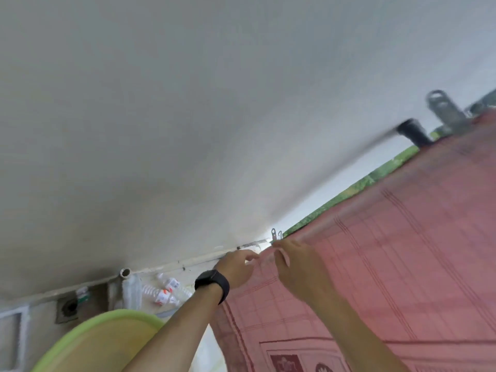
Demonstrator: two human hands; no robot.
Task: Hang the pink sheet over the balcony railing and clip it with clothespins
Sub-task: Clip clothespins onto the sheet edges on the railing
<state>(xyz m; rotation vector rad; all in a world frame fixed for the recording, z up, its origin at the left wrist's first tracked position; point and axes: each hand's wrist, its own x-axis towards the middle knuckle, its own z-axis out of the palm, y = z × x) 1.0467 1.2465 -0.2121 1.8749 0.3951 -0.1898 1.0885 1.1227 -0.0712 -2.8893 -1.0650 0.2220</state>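
Beside pale wall [161, 103], draped pink sheet [389, 264]

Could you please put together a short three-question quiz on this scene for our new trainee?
1. True or false: a metal clothespin is already clipped on the top edge of the pink sheet.
2. Which wrist wears the black watch? A) left B) right C) neither
3. Fill in: the left hand and the right hand both pinch the edge of the ____.
Key: 1 true; 2 A; 3 pink sheet.
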